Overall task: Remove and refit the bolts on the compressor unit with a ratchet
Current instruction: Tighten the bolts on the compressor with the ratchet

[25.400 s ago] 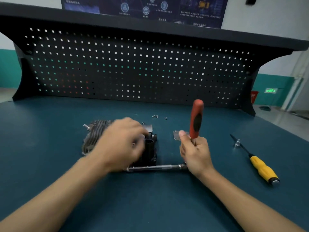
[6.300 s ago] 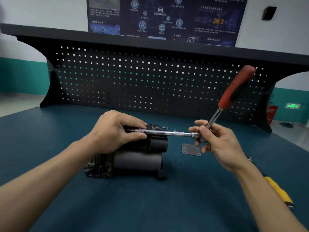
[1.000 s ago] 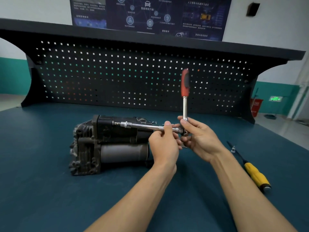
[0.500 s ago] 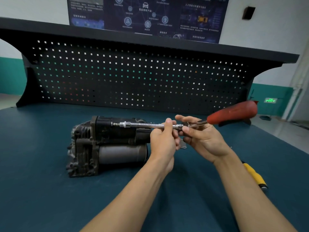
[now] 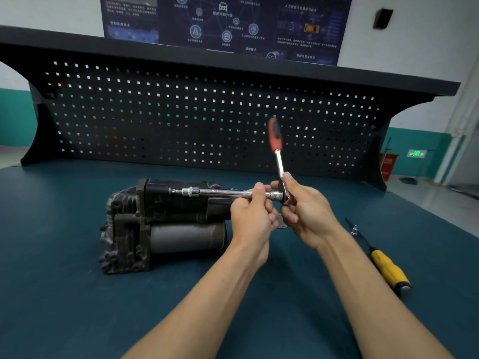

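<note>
The dark compressor unit lies on its side on the teal bench. A long chrome extension bar runs level from the ratchet head to a socket at the unit's upper left end. My left hand grips the bar near its right end. My right hand holds the ratchet head, and the ratchet's red handle points up, tilted slightly left. The bolt under the socket is hidden.
A yellow-handled screwdriver lies at the right with a small metal piece by its tip. A flat metal plate shows just below my hands. The black pegboard stands behind the bench.
The red handle swung from upright down to the right half a second ago, and is back upright now. My hands and the extension bar stayed in place on the unit.
</note>
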`<state>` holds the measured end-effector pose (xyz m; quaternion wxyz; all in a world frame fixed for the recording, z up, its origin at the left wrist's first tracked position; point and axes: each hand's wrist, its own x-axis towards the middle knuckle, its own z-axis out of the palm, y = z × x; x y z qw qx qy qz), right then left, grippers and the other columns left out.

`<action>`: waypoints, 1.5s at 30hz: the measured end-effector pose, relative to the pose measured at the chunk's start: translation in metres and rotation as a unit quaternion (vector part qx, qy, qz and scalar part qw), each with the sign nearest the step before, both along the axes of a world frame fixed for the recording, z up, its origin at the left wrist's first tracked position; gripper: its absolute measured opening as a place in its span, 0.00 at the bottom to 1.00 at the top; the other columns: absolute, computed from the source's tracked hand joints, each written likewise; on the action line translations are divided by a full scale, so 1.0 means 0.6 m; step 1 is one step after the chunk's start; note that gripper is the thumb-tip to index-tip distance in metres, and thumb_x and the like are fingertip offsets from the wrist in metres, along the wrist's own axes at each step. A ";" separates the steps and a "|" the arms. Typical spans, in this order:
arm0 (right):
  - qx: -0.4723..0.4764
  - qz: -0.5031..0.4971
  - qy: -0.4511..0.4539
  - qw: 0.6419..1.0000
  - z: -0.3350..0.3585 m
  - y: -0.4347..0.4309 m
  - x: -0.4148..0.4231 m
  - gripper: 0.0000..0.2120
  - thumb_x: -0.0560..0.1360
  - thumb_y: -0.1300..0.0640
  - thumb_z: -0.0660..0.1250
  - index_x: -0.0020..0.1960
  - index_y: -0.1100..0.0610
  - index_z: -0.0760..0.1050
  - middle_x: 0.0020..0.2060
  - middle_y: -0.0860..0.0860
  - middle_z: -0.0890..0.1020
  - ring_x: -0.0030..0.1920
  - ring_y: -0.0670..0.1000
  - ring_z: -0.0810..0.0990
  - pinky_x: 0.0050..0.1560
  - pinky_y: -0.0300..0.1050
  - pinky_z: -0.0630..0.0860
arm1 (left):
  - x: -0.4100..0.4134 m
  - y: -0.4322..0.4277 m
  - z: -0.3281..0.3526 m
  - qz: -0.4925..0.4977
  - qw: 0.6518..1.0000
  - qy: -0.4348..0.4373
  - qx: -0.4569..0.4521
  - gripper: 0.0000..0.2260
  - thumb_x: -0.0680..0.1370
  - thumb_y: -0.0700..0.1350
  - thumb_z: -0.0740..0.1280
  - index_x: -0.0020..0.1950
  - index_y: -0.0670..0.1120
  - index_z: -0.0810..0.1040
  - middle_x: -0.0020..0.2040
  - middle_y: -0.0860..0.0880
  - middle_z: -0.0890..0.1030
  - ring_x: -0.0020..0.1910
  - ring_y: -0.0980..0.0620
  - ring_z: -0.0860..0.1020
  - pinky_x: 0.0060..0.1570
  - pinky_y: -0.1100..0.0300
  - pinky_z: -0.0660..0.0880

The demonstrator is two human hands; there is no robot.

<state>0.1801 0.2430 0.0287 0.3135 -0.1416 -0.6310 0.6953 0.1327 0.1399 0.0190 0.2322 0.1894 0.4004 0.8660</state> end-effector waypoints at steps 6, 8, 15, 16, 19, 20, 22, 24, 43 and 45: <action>-0.040 0.034 -0.029 0.998 -0.003 0.004 0.007 0.14 0.78 0.49 0.68 0.39 0.57 0.82 0.29 0.50 0.79 0.22 0.44 0.66 0.22 0.35 0.65 | -0.002 0.004 -0.004 0.005 1.000 -0.014 -0.007 0.11 0.85 0.45 0.60 0.47 0.42 0.75 0.25 0.53 0.68 0.21 0.58 0.64 0.20 0.66 0.61; -0.048 0.069 0.000 0.996 -0.001 0.007 0.012 0.11 0.74 0.51 0.71 0.46 0.59 0.83 0.34 0.51 0.80 0.24 0.44 0.70 0.25 0.34 0.69 | -0.004 0.004 -0.005 0.001 1.000 -0.010 -0.009 0.11 0.85 0.45 0.60 0.48 0.41 0.76 0.25 0.53 0.68 0.21 0.57 0.64 0.20 0.65 0.61; 0.035 0.130 0.063 0.989 0.001 0.022 0.031 0.14 0.68 0.61 0.73 0.53 0.52 0.84 0.52 0.54 0.86 0.37 0.51 0.83 0.35 0.39 0.78 | -0.007 -0.001 -0.001 -0.028 0.999 -0.028 -0.003 0.13 0.84 0.49 0.62 0.44 0.43 0.77 0.25 0.52 0.68 0.21 0.58 0.65 0.20 0.66 0.61; 0.054 0.131 0.065 0.988 -0.001 0.024 0.031 0.14 0.67 0.63 0.74 0.51 0.51 0.85 0.52 0.54 0.86 0.39 0.52 0.84 0.36 0.41 0.79 | -0.007 -0.002 -0.001 -0.029 0.999 -0.035 -0.004 0.13 0.84 0.49 0.62 0.44 0.43 0.77 0.25 0.52 0.67 0.21 0.57 0.65 0.20 0.65 0.61; 0.114 0.135 0.075 0.981 -0.005 0.027 0.030 0.13 0.66 0.65 0.77 0.46 0.50 0.86 0.55 0.51 0.85 0.47 0.51 0.85 0.41 0.44 0.79 | -0.007 -0.002 0.002 -0.035 0.998 -0.046 0.002 0.12 0.84 0.49 0.62 0.46 0.44 0.76 0.25 0.53 0.67 0.21 0.57 0.65 0.21 0.65 0.62; 0.127 0.140 0.081 0.979 -0.007 0.028 0.028 0.13 0.65 0.65 0.78 0.44 0.50 0.86 0.57 0.50 0.84 0.49 0.52 0.84 0.45 0.46 0.80 | -0.008 -0.002 0.003 -0.038 0.998 -0.047 0.006 0.12 0.85 0.49 0.62 0.46 0.43 0.76 0.25 0.53 0.67 0.21 0.57 0.65 0.20 0.65 0.62; 0.151 0.145 0.086 0.974 -0.008 0.031 0.025 0.13 0.63 0.66 0.79 0.41 0.50 0.86 0.61 0.49 0.83 0.51 0.53 0.84 0.54 0.51 0.80 | -0.009 -0.002 0.005 -0.040 0.998 -0.052 0.012 0.12 0.85 0.48 0.61 0.47 0.43 0.76 0.24 0.53 0.67 0.21 0.57 0.65 0.20 0.66 0.62; 0.168 0.137 0.085 0.973 -0.011 0.034 0.022 0.14 0.64 0.68 0.78 0.41 0.50 0.87 0.62 0.49 0.83 0.50 0.53 0.84 0.56 0.52 0.79 | -0.010 -0.001 0.004 -0.039 0.998 -0.053 0.013 0.12 0.85 0.48 0.61 0.47 0.43 0.76 0.24 0.53 0.68 0.21 0.57 0.66 0.20 0.66 0.63; 0.013 0.064 0.075 0.995 -0.007 0.002 0.011 0.13 0.69 0.46 0.72 0.47 0.55 0.85 0.49 0.56 0.87 0.19 0.47 0.70 0.20 0.35 0.67 | 0.000 0.005 -0.002 0.002 1.000 -0.002 0.023 0.16 0.86 0.46 0.59 0.43 0.42 0.78 0.25 0.52 0.64 0.21 0.58 0.62 0.20 0.66 0.61; -0.008 0.072 0.083 0.994 -0.008 0.001 0.010 0.17 0.70 0.46 0.71 0.51 0.58 0.82 0.50 0.56 0.86 0.20 0.47 0.72 0.21 0.36 0.69 | 0.001 0.004 -0.002 0.002 1.000 0.004 0.022 0.15 0.86 0.46 0.59 0.43 0.42 0.78 0.25 0.53 0.65 0.21 0.58 0.63 0.20 0.66 0.62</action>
